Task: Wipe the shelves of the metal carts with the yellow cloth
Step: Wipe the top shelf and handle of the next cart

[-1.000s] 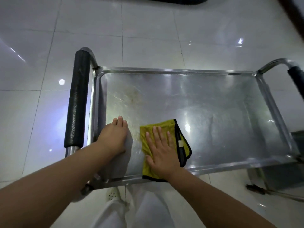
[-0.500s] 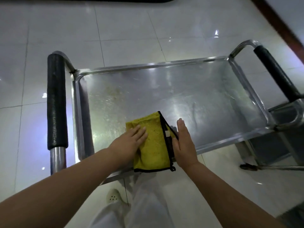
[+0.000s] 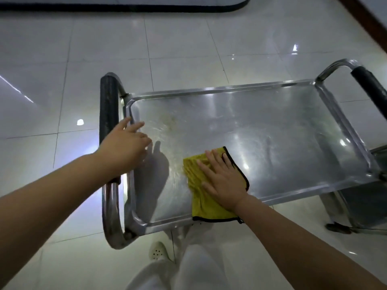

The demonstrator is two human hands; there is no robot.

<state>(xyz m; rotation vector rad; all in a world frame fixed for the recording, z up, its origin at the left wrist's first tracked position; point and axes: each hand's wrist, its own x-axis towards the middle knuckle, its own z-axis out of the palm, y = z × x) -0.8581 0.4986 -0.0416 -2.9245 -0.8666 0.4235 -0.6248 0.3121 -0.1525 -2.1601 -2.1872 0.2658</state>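
The metal cart's top shelf [image 3: 261,130] is a shiny steel tray with a raised rim, seen from above. A folded yellow cloth [image 3: 201,197] with a black edge lies near the shelf's front rim. My right hand [image 3: 222,181] presses flat on the cloth with straight, spread fingers. My left hand [image 3: 125,145] hovers with straight fingers over the shelf's left rim, next to the black-padded left handle [image 3: 106,114], holding nothing. Yellowish smears [image 3: 169,122] mark the shelf's back left part.
A second black-padded handle [image 3: 370,88] stands at the cart's right end. Part of another metal cart [image 3: 364,201] shows at the right, beneath. White glossy floor tiles [image 3: 188,49] surround the cart. My white trousers and shoe [image 3: 159,251] are just in front of the shelf.
My left hand left the cloth and moved up to the shelf's left rim. My right hand went from beside the cloth to flat on top of it, and the cloth shifted right.
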